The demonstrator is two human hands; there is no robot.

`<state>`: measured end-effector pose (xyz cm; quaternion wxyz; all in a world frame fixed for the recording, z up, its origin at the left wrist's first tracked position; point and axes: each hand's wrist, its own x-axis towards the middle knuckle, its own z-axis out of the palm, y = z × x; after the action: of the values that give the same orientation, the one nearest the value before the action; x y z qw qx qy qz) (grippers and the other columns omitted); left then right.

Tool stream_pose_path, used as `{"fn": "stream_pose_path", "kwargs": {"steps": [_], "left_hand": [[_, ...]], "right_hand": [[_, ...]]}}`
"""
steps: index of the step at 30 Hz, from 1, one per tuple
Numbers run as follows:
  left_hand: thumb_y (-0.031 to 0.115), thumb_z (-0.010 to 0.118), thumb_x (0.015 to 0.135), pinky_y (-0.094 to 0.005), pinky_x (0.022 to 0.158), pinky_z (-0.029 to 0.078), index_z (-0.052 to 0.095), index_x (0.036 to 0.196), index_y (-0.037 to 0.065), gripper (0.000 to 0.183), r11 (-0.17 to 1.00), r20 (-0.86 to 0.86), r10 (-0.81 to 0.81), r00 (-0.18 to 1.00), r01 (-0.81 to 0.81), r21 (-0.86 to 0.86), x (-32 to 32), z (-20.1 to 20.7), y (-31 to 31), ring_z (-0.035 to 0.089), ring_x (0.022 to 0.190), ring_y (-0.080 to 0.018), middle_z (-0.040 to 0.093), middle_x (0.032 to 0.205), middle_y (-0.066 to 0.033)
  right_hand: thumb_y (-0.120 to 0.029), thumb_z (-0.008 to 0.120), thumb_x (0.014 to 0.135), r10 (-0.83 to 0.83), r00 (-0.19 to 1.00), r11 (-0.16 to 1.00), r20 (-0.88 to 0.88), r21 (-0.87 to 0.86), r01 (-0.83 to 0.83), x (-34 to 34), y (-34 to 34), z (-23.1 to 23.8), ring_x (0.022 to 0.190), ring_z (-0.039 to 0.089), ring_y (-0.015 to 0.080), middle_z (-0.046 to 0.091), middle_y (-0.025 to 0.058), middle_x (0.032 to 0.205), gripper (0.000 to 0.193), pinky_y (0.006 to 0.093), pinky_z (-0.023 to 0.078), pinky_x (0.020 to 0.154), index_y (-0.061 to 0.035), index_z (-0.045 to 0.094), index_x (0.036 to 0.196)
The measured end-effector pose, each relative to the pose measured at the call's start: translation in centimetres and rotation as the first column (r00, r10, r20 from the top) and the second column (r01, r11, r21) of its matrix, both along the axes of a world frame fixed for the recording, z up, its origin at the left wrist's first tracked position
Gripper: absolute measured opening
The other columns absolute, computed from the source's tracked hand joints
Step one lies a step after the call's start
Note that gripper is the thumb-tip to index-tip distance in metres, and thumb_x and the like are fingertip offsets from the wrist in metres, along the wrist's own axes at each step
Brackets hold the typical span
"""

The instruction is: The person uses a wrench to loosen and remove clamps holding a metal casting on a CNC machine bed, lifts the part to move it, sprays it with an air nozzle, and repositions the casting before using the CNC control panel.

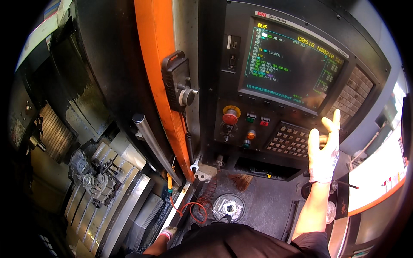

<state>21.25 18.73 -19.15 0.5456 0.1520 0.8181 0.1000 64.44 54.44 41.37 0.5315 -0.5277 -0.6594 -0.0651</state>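
My right hand (325, 150), in a pale work glove, is raised in front of the control panel with its fingers apart and nothing in it. It is nearest the right edge of the square-button keypad (289, 139), below the lit screen (292, 64); contact cannot be made out. Low on the left, my left hand (169, 232), also gloved, is beside the machine's door sill (174, 206). Its fingers are too small and partly hidden to read. Inside the machine, a grey metal casting (101, 187) sits on the slotted table (124, 172).
A handheld control pendant (176, 81) hangs on the orange door post (150, 43). Left of the keypad is a red emergency button (231, 116). An orange air gun (170, 182) hangs with its coiled red hose. Below are a brush (241, 181) and a round metal part (220, 208).
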Motion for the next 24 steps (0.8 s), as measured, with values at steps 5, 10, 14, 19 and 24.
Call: {"fn": "stream_pose_path", "kwargs": {"steps": [5, 10, 14, 19, 24], "left_hand": [[0.044, 0.066, 0.099, -0.0360, 0.105, 0.048, 0.053, 0.142, 0.001, 0.062, 0.999, 0.029, 0.032, 0.999, -0.032, 0.004, -0.4, -1.1, -0.2, 0.064, 0.116, -0.0257, 0.067, 0.128, -0.0147], [0.044, 0.067, 0.098, -0.0362, 0.104, 0.048, 0.054, 0.141, 0.001, 0.062, 0.999, 0.025, 0.034, 0.999, -0.034, 0.002, -0.3, -0.5, -0.2, 0.065, 0.115, -0.0262, 0.068, 0.127, -0.0151], [0.045, 0.068, 0.097, -0.0364, 0.105, 0.047, 0.054, 0.142, 0.001, 0.065, 0.998, 0.014, 0.061, 0.998, -0.061, 0.014, -0.1, -0.4, 0.4, 0.064, 0.117, -0.0270, 0.067, 0.128, -0.0163], [0.048, 0.069, 0.095, -0.0368, 0.107, 0.046, 0.054, 0.142, 0.000, 0.068, 1.000, 0.005, -0.001, 1.000, 0.001, 0.030, 0.8, 2.4, 1.3, 0.064, 0.119, -0.0284, 0.067, 0.130, -0.0176], [0.045, 0.069, 0.094, -0.0343, 0.110, 0.044, 0.059, 0.136, -0.001, 0.063, 1.000, 0.000, 0.021, 1.000, -0.021, -0.007, 0.8, 2.5, 1.5, 0.063, 0.122, -0.0260, 0.068, 0.130, -0.0161]], "right_hand": [[-0.017, 0.071, 0.092, -0.007, 1.000, 1.000, 0.000, 0.004, 0.007, 0.0, 0.1, -0.1, 0.074, 0.063, 0.0177, 0.041, 0.0175, 0.163, 0.042, 0.0300, 0.056, 0.073, -0.0022, 0.058, 0.130], [-0.016, 0.071, 0.092, -0.008, 1.000, 1.000, 0.008, 0.004, 0.008, -0.2, 0.2, -0.1, 0.072, 0.062, 0.0173, 0.041, 0.0183, 0.163, 0.043, 0.0304, 0.056, 0.072, -0.0009, 0.058, 0.129], [-0.016, 0.071, 0.092, -0.006, 1.000, 1.000, -0.004, 0.005, 0.006, 0.0, 0.1, 0.0, 0.072, 0.062, 0.0171, 0.041, 0.0186, 0.163, 0.042, 0.0302, 0.056, 0.072, -0.0007, 0.058, 0.129], [-0.018, 0.071, 0.092, -0.008, 1.000, 1.000, 0.016, 0.006, 0.008, -0.1, 0.2, -0.1, 0.072, 0.062, 0.0170, 0.041, 0.0183, 0.163, 0.043, 0.0294, 0.055, 0.072, 0.0007, 0.058, 0.129], [-0.019, 0.072, 0.093, -0.012, 1.000, 1.000, 0.019, 0.014, 0.012, -0.2, 0.3, -0.2, 0.073, 0.061, 0.0169, 0.041, 0.0177, 0.163, 0.044, 0.0289, 0.055, 0.072, 0.0015, 0.058, 0.129]]}}
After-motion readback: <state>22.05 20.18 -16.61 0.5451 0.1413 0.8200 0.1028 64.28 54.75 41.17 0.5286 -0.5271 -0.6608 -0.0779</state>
